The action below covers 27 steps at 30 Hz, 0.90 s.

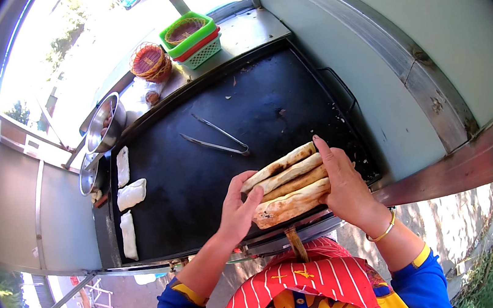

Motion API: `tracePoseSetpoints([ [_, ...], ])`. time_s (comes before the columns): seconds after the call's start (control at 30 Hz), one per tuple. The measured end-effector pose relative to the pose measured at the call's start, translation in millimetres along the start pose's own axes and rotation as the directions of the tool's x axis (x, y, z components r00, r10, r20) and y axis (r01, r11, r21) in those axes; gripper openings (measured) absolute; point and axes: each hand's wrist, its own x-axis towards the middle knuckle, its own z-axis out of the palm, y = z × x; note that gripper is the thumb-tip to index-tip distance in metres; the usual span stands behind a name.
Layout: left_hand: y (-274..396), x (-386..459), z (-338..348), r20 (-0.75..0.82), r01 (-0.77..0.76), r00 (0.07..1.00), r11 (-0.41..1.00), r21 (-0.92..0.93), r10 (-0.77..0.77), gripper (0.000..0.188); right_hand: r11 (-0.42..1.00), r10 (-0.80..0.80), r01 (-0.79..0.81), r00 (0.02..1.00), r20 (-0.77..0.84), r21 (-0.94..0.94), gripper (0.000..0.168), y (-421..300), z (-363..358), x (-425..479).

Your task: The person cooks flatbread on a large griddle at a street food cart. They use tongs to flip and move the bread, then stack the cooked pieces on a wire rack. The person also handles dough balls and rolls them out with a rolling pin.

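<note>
Between my two hands is a row of several browned, rolled flatbreads (pixel 291 182), lying side by side. My left hand (pixel 239 208) grips their left ends, thumb on top. My right hand (pixel 346 185) clasps their right ends, its fingers mostly hidden behind the bread. The stack is over the near right part of a large black griddle (pixel 205 186). Metal tongs (pixel 220 139) lie spread on the griddle beyond my left hand. Along the left edge rest three pale pieces of filled dough: one at the back (pixel 123 166), a wider one (pixel 131 194) and one nearest me (pixel 129 235).
A wooden handle (pixel 297 244) juts from the griddle's front edge. Behind the griddle stand stacked plastic baskets (pixel 199 46), woven baskets (pixel 149 62) and a steel bowl (pixel 106 123) with round items inside. A metal handle (pixel 344 90) rises along the right side, beside a pale panel (pixel 374 91).
</note>
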Motion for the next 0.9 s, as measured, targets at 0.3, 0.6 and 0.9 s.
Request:
tracePoseSetpoints([
  [0.3, 15.3, 29.4, 89.7, 0.057, -0.362, 0.930, 0.883, 0.299, 0.362, 0.030, 0.964, -0.091, 0.036, 0.975, -0.201, -0.264, 0.078, 16.1, -35.4, -20.4],
  [0.6, -4.5, 20.0, 104.4, -0.174, -0.296, 0.935, 0.950, 0.101, 0.310, 0.043, 0.941, -0.207, 0.187, 0.978, -0.040, -0.283, 0.073, -2.5, -39.8, -28.0],
  [0.9, 66.4, -1.0, 113.1, 0.054, -0.808, 0.491, 0.431, 0.401, 0.870, 0.075, 0.481, -0.103, 0.139, 0.990, -0.101, 0.866, 0.111, -64.0, 4.4, -18.5],
])
